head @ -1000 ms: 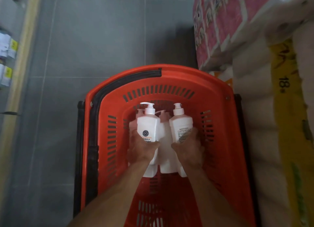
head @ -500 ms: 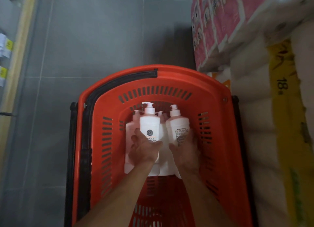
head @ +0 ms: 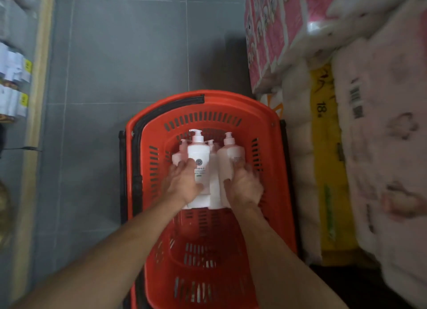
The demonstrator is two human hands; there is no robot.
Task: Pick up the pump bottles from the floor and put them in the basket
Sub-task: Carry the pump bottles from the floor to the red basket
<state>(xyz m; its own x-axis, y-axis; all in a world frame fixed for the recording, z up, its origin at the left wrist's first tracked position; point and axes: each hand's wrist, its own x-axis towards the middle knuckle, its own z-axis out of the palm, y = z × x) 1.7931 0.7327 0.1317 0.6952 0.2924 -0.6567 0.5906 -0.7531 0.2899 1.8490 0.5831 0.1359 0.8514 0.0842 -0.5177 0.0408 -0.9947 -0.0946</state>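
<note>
Both forearms are stretched down into the red basket (head: 272, 161). One white pump bottle (head: 198, 157) is gripped by the left hand (head: 183, 184) and another bottle (head: 230, 156) by the right hand (head: 245, 186), both upright inside the basket's far end.

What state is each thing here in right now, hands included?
Left hand: gripping the left bottle.
Right hand: gripping the right bottle.
Other bottles: lying inside the basket, beneath.
Basket: on the floor, open-topped.
</note>
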